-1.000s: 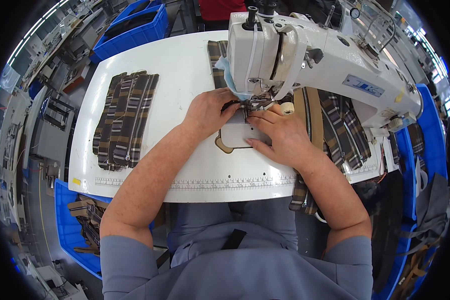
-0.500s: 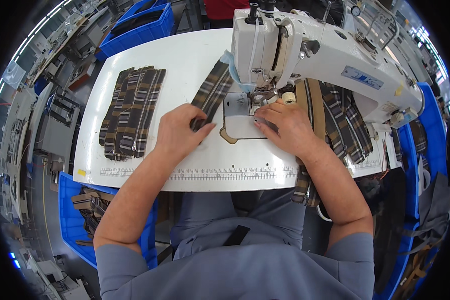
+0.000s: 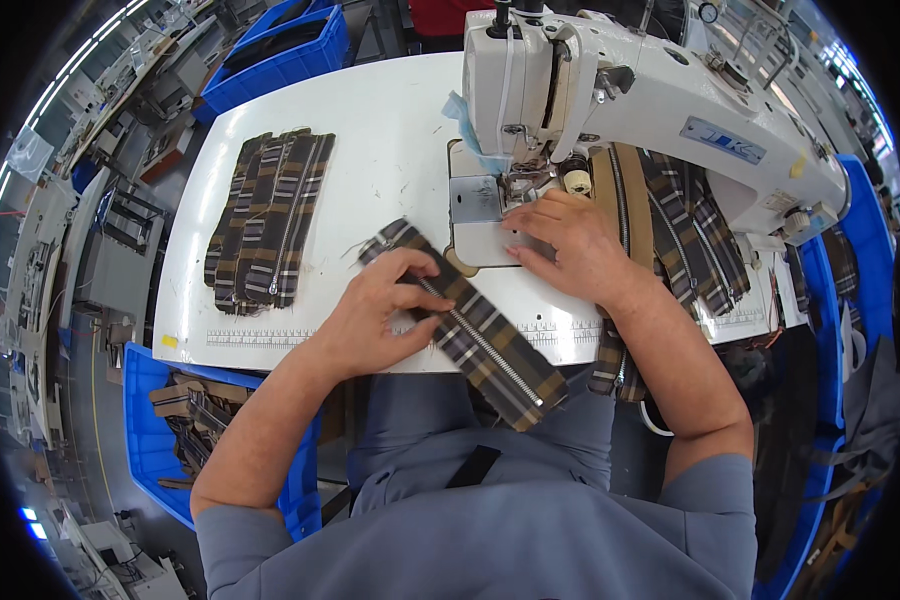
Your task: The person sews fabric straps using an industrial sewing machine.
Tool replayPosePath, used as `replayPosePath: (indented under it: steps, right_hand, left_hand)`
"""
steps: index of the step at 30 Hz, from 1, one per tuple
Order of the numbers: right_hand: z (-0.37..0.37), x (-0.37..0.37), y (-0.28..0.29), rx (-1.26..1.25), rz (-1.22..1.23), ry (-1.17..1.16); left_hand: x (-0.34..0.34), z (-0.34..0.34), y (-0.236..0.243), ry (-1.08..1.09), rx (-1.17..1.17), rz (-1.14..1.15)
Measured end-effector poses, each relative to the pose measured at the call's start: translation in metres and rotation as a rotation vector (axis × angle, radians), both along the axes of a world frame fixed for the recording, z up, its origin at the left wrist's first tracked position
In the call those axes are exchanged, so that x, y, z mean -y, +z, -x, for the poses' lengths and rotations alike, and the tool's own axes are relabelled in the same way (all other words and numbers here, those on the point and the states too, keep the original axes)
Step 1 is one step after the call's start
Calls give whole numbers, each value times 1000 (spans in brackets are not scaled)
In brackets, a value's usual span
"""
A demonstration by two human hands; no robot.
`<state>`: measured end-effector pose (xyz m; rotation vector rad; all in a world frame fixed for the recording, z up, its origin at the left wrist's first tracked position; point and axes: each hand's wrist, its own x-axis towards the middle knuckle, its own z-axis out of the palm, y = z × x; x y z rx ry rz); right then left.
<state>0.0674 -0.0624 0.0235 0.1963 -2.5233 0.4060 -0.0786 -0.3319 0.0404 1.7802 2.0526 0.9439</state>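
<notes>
My left hand point(image 3: 380, 315) pinches a plaid fabric strip with a metal zipper point(image 3: 485, 350) between thumb and fingers. The strip slants across the table's front edge, its lower end above my lap. My right hand point(image 3: 575, 245) lies by the metal plate of the white sewing machine point(image 3: 515, 100), just in front of the presser foot. Its thumb and fingers are apart, and nothing shows between them. Under my right wrist runs a tan strip with a long zipper point(image 3: 620, 200). Further right lie several plaid zipper strips point(image 3: 700, 240), partly behind the machine.
At the table's left lies a row of plaid zipper strips point(image 3: 270, 220). A ruler point(image 3: 260, 338) runs along the front edge of the white table point(image 3: 370, 150). Blue bins stand behind point(image 3: 270, 60), below left with cloth pieces point(image 3: 150, 450), and at the right point(image 3: 860, 260).
My left hand has drawn the plaid zipper strip away from beside the machine head, toward me, and the strip has swung round. My right hand has barely moved.
</notes>
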Motion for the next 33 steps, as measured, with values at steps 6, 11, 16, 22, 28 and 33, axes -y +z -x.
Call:
replayPosePath:
  steps: [6, 11, 16, 22, 28, 33]
  right_hand:
    - [-2, 1, -3, 103, -52, 46]
    - [-5, 1, 1, 91, -71, 18]
    - [-3, -1, -1, 81, -48, 35]
    - [-3, -3, 0, 114, -64, 24]
    - [-3, -1, 0, 114, -87, -49]
    - [-3, -2, -1, 96, -66, -49]
  left_hand:
    - [-66, 15, -17, -177, 215, -15]
    - [-79, 22, -11, 9, -191, -142]
    - [-68, 17, -12, 65, -136, 29]
    - [-80, 22, -8, -23, 14, 77]
    - [-89, 36, -6, -94, 8, 113]
    - [-90, 38, -6, -126, 1, 108]
